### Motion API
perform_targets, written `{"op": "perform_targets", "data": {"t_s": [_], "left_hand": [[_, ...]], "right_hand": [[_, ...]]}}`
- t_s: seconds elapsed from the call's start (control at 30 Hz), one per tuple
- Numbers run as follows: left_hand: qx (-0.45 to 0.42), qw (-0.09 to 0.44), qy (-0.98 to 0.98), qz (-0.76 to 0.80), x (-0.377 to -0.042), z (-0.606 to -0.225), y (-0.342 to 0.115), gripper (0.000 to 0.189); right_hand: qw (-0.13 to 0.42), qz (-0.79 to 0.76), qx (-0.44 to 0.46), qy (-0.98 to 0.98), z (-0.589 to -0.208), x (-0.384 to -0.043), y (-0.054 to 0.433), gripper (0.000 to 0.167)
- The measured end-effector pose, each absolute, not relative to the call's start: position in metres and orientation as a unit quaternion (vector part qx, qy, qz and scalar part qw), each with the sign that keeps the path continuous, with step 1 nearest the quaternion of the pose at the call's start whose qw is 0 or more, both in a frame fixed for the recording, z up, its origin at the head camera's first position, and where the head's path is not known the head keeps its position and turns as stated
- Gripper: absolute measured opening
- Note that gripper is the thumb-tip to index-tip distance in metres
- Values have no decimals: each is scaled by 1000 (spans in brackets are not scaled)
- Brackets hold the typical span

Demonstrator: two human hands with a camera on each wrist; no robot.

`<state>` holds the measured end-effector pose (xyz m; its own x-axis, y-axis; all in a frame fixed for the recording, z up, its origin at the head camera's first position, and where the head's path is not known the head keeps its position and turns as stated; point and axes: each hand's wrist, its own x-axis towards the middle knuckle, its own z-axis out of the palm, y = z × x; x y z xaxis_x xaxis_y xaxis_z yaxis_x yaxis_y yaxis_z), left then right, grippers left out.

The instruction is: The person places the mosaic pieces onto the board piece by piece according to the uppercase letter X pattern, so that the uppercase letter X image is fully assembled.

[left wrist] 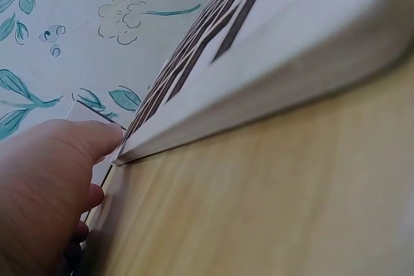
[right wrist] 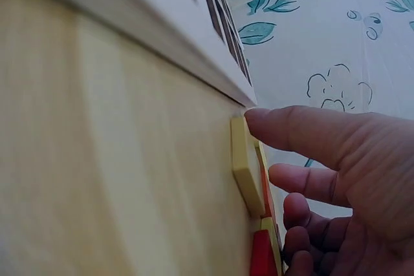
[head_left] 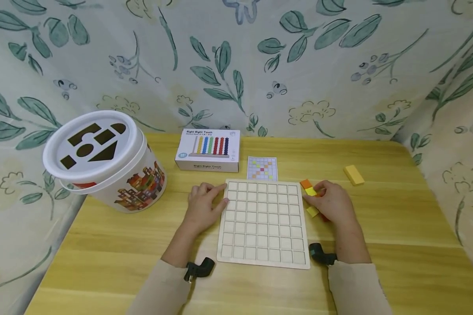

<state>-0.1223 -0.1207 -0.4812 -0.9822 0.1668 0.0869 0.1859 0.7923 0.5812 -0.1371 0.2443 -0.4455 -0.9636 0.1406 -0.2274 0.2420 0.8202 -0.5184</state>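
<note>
while the left hand (head_left: 205, 209) rests loosely parted fingers against the left edge of the gridded board (head_left: 262, 217), the right hand (head_left: 334, 202) has thumb and forefinger apart at the coloured tiles (head_left: 306, 184) just right of it, pinching none visibly. a pattern card (head_left: 262, 168) lies behind the board; farther out on the worktop (head_left: 402, 218) are a box (head_left: 208, 151), a lidded bucket (head_left: 139, 188) and a yellow block (head_left: 354, 175).

The wood-grained tabletop (head_left: 402, 210) carries, at left, one white bucket (head_left: 135, 183) with printed buildings and a shape-cut lid (head_left: 93, 139), and right of it one "Right Right Touch" box (head_left: 208, 150) picturing coloured columns, before a leaf-patterned backdrop (head_left: 252, 78).
</note>
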Motion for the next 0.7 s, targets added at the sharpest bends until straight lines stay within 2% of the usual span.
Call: {"op": "perform_targets", "data": {"t_s": [0.7], "left_hand": [[-86,24,-951,-296,-122,-486,-118,43]], "right_hand": [[117,-300,91,942,-434,-133,250,48]]}}
